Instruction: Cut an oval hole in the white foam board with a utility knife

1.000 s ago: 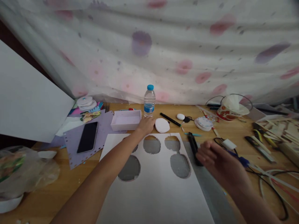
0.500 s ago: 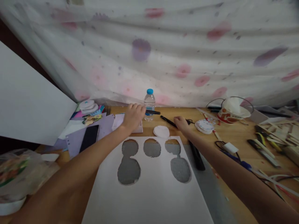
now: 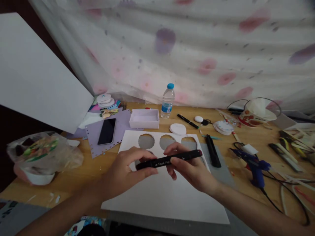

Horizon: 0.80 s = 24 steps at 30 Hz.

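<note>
Both of my hands hold a black marker [image 3: 162,162] crosswise above a white board [image 3: 157,200]. My left hand [image 3: 130,167] pinches its left end between thumb and fingers. Around the right half, near the dark red tip end, my right hand [image 3: 189,167] closes its fingers. Pale lettering shows on the barrel. The board has several round holes cut in its far part; my hands cover some of them. Just beyond its far edge lie white round discs [image 3: 178,128].
A water bottle [image 3: 168,101] and a white open box [image 3: 144,118] stand behind the board. A phone [image 3: 107,131] lies left on purple sheets. To the right are a black utility knife [image 3: 213,150], a blue glue gun [image 3: 256,167] with its cord, and a paper bowl [image 3: 256,114].
My left hand has brought the marker from beside the bottle back over the board. The right hand has left the black pen at the back and now grips the marker too.
</note>
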{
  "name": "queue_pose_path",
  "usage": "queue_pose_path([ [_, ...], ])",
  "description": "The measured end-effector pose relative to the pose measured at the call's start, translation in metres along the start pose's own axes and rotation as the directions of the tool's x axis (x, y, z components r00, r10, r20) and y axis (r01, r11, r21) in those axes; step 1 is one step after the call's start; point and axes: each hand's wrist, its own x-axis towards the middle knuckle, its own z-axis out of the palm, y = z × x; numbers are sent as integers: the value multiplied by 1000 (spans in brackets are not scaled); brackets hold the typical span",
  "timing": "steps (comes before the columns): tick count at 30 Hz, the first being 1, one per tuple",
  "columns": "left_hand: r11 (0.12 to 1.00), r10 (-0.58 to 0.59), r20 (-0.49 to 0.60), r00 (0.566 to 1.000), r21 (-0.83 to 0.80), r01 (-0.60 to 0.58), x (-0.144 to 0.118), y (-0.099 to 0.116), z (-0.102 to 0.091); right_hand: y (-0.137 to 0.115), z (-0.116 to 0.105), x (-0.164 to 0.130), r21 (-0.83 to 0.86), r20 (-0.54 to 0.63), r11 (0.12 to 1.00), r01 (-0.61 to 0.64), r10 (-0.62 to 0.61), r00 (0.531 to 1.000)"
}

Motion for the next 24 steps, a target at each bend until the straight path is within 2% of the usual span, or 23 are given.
queue_pose_path([
  [4,998,-44,92,995,-44,48,-22,6,-6,-5,18,-12,93,-28,995,-27,30,999],
  [10,993,-44,100,994,-109,55,-35,14,-9,-5,29,-34,44,-2,999,-29,29,1000],
  [15,998,-2,115,993,-63,9,-37,17,-9,-3,33,-40,44,-7,999,-7,7,1000],
  [17,999,52,153,987,-6,-51,-38,18,-5,-2,36,-39,47,-17,998,-37,38,999],
  [19,984,144,208,967,74,-163,-42,20,2,-2,40,-38,38,-2,993,-111,111,994],
  [22,925,278,244,929,195,-327,-49,18,16,-5,44,-43,-18,11,977,-211,212,977],
  [24,868,342,268,901,277,-412,-54,13,24,-8,46,-51,-95,-26,976,-198,197,980],
])
